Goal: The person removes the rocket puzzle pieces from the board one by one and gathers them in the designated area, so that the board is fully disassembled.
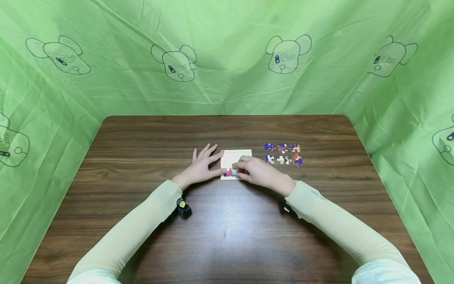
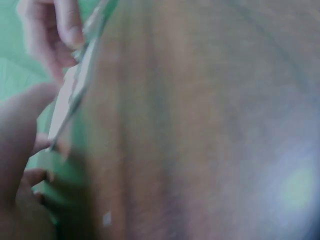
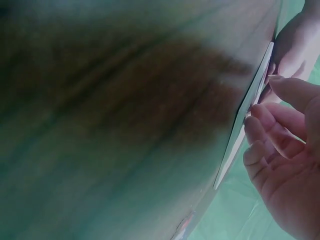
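Observation:
A small pale puzzle board [image 1: 229, 157] lies on the table between both hands. Along its lower edge, purple and red puzzle pieces [image 1: 228, 172] sit at the left corner. My left hand [image 1: 201, 167] rests at the board's left side with fingers spread, and its thumb touches the lower left by the pieces. Over the board's lower right, my right hand [image 1: 260, 171] pinches a puzzle piece [image 1: 234, 170] between thumb and fingers, mostly covered by them. In the right wrist view the thin board [image 3: 235, 140] appears edge-on beside the curled fingers [image 3: 257, 152].
To the right of the board, several loose puzzle pieces [image 1: 282, 148] lie in two rows on the brown wooden table [image 1: 142, 138]. Green cloth [image 1: 227, 86] with bear drawings hangs behind the table and at both sides.

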